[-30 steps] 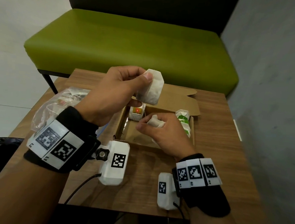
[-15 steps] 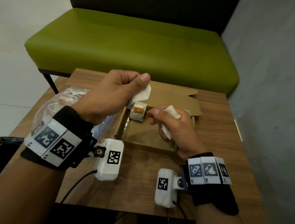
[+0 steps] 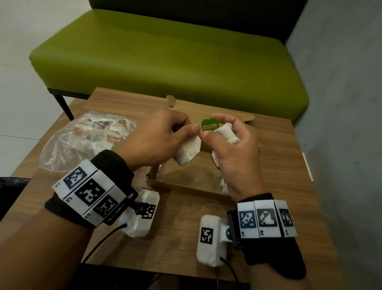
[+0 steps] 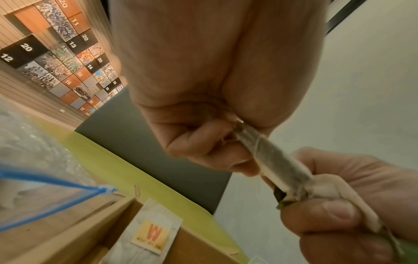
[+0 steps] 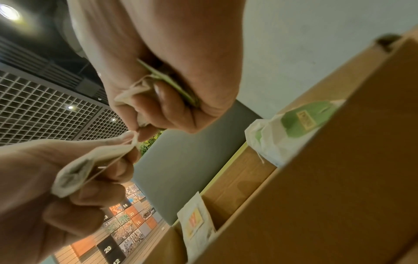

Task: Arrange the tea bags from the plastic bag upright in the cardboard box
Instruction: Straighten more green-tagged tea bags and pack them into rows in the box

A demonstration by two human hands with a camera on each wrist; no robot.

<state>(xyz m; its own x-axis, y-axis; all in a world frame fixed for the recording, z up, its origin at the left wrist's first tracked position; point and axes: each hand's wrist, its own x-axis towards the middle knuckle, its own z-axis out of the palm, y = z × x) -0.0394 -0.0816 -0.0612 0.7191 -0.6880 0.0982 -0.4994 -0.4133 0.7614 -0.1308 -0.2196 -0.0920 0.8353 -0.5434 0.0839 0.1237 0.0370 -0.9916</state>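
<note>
Little is packed yet: in the open brown cardboard box (image 3: pixel 183 186) at the worktop's far edge, one orange-tagged white tea bag (image 4: pixel 149 237) stands at its far-left corner and green-tagged ones (image 5: pixel 285 132) lean on its right wall — the clear plastic bag (image 3: pixel 85 143) at the far-left corner looks well stocked. The left hand (image 3: pixel 157 137) pinches a plain white paper tea bag (image 3: pixel 187 152) and the right hand (image 3: pixel 236 153) grips a crumpled green-tagged tea bag (image 3: pixel 228 135) — raised together above the box, where a second ago the right was down inside it.

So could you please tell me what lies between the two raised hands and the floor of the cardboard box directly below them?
Nothing: in the head view the left hand and right hand hold tea bags above the cardboard box, whose floor below shows only loose specks.
</note>
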